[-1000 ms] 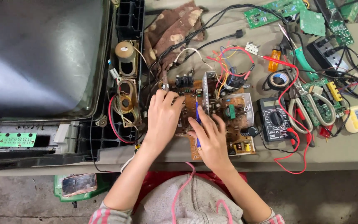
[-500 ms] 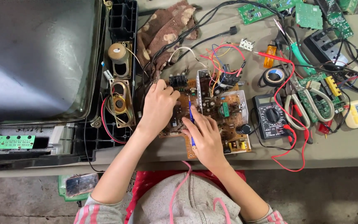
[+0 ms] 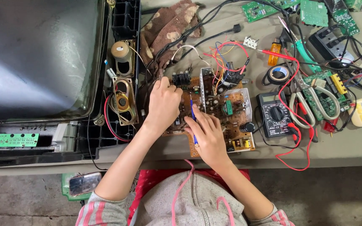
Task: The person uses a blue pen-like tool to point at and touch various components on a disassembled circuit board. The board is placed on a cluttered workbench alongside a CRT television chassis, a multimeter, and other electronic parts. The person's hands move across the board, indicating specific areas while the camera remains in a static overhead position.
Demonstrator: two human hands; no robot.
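Circuit board [image 3: 227, 113] on the bench [image 3: 340, 146]: left hand [image 3: 163, 104] rests palm-down, grip curled on its edge; right hand [image 3: 208, 136] grips a blue tool [image 3: 192, 115].

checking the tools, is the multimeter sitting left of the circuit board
No, the multimeter lies right of the circuit board.
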